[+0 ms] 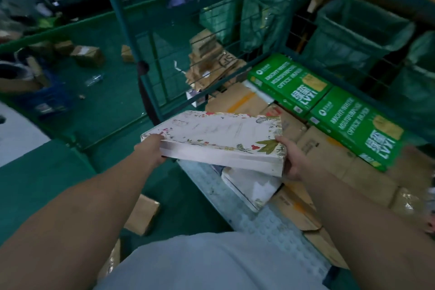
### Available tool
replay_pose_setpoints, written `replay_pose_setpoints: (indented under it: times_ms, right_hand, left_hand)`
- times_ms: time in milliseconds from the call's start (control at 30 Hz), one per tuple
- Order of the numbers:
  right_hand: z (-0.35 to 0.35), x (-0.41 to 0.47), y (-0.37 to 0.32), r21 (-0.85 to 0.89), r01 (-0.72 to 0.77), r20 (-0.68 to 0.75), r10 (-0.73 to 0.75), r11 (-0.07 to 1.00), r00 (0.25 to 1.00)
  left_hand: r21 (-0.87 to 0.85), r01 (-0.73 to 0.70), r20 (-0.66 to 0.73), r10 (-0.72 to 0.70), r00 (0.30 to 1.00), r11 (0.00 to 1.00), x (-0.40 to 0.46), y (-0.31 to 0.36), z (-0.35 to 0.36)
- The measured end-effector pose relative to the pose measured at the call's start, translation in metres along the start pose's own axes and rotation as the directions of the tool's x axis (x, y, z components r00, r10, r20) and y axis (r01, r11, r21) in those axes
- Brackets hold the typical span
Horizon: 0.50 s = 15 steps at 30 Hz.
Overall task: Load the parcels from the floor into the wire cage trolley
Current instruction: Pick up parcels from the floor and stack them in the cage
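I hold a flat white box printed with flowers and leaves in the air over the near edge of the green wire cage trolley. My left hand grips its left end and my right hand grips its right end, thumb on top. Just below the floral box lies a second white parcel on the trolley's pale metal floor. Brown cartons and two green paper boxes fill the trolley's right side.
Small brown parcels lie scattered on the green floor at the left, and one brown parcel sits by my legs. A plastic bottle lies on the floor. Green sacks hang behind the trolley. Flattened cardboard stands beyond the wire wall.
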State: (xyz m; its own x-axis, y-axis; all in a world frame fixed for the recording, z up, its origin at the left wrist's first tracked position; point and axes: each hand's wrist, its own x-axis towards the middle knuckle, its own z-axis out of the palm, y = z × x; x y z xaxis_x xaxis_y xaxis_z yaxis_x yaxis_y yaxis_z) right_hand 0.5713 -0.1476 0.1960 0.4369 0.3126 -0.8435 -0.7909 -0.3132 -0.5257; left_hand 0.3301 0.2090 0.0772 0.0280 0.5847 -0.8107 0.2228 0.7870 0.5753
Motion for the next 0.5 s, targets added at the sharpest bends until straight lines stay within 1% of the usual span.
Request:
replay_pose_setpoints:
  times_ms: [67,133,200,267,333,400,500]
  right_hand:
    - [-0.032,0.004,-0.014,0.043,0.009,-0.026,-0.008,0.999,1.0]
    - [-0.05,0.011,-0.017,0.057,-0.001,-0.059,0.005,0.998,0.998]
    - [-0.073,0.018,-0.022,0.068,-0.024,-0.068,0.029,0.997,0.997]
    - [-0.09,0.028,-0.023,0.103,-0.067,-0.041,0.071,0.992,0.997]
    - [-0.101,0.03,-0.027,0.106,-0.093,-0.018,0.096,0.99,0.995]
    - [-0.111,0.037,-0.031,0.122,-0.107,-0.033,0.112,0.987,0.993]
    - [-0.121,0.049,-0.036,0.168,-0.138,-0.079,0.153,0.976,0.985]
  left_hand:
    - [0.016,-0.036,0.012,0.036,0.999,0.999,-0.017,0.008,0.049]
    - [0.016,-0.079,0.012,0.079,0.997,0.997,-0.068,0.017,0.078]
    - [0.028,-0.134,0.029,0.133,0.991,0.991,-0.092,0.02,0.113]
    - [0.011,-0.143,0.048,0.143,0.989,0.99,-0.102,0.023,0.138]
    - [0.04,-0.137,0.064,0.134,0.989,0.99,-0.103,0.028,0.157]
    - [0.079,-0.132,0.092,0.125,0.988,0.988,-0.1,0.037,0.181]
    - [0.146,-0.161,0.108,0.146,0.983,0.976,-0.087,0.048,0.215]
